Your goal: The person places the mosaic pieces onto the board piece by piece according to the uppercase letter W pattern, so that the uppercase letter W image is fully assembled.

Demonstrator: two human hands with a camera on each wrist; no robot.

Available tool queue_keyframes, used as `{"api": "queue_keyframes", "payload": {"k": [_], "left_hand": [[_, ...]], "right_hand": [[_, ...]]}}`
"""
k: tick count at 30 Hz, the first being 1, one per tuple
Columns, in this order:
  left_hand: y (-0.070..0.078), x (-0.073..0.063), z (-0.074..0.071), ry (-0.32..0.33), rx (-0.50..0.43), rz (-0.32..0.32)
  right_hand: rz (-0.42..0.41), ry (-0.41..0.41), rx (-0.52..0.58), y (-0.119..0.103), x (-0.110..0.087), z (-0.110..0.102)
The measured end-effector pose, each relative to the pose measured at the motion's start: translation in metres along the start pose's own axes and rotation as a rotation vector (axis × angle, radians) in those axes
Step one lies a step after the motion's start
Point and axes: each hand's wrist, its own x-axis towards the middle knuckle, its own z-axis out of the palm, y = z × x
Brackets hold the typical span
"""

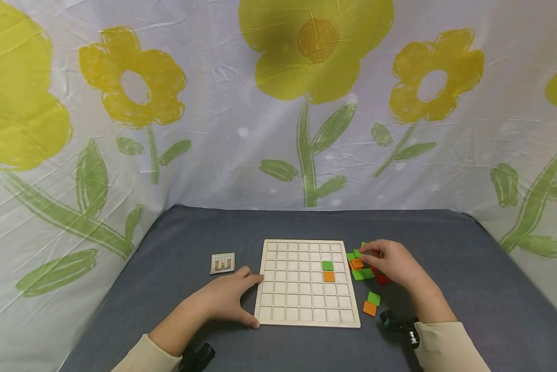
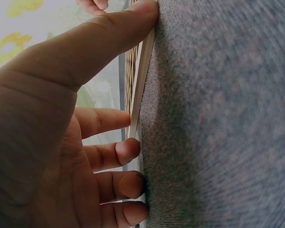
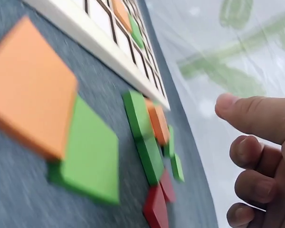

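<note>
A wooden grid board (image 1: 306,320) lies on the table. Along its left edge my left hand (image 1: 229,297) rests, thumb at the near corner and index finger farther up the side. In the left wrist view the left hand (image 2: 52,142) has its fingers spread against the board's edge (image 2: 142,78). One green tile (image 1: 327,265) and an orange tile (image 1: 329,277) sit in the grid. Over the loose tiles right of the board hovers my right hand (image 1: 392,261), fingertips near a green tile (image 1: 357,253). In the right wrist view the right hand (image 3: 270,161) shows nothing held; its index finger is hidden.
Loose green tiles (image 1: 358,275), orange tiles (image 1: 356,264) and red tiles (image 1: 382,279) are piled beside the board. Nearer lie another green tile (image 1: 374,298) and an orange tile (image 1: 369,308). A small pattern card (image 1: 222,263) is at the left. Behind hangs a flowered curtain (image 1: 213,155).
</note>
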Motion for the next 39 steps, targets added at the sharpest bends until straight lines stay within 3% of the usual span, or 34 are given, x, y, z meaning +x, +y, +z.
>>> {"api": "queue_keyframes", "payload": {"k": [4, 9, 14, 24, 35, 39], "left_hand": [[0.000, 0.000, 0.000, -0.005, 0.001, -0.007], [0.000, 0.000, 0.000, -0.005, 0.008, -0.004], [-0.002, 0.000, 0.001, -0.002, 0.011, -0.011], [-0.002, 0.002, 0.001, -0.004, 0.009, -0.018], [-0.001, 0.002, 0.001, -0.010, 0.006, -0.026], [-0.001, 0.002, 0.001, -0.010, 0.008, -0.028]], "right_hand": [[0.055, -0.028, 0.015, 0.010, -0.003, -0.008], [0.094, -0.141, 0.072, 0.026, -0.004, -0.010], [0.086, -0.219, 0.114, 0.033, -0.004, -0.006], [0.091, -0.199, 0.073, 0.032, -0.005, -0.003], [0.118, -0.149, 0.112, 0.030, -0.005, -0.010], [0.071, -0.154, 0.122, 0.018, -0.005, -0.012]]}}
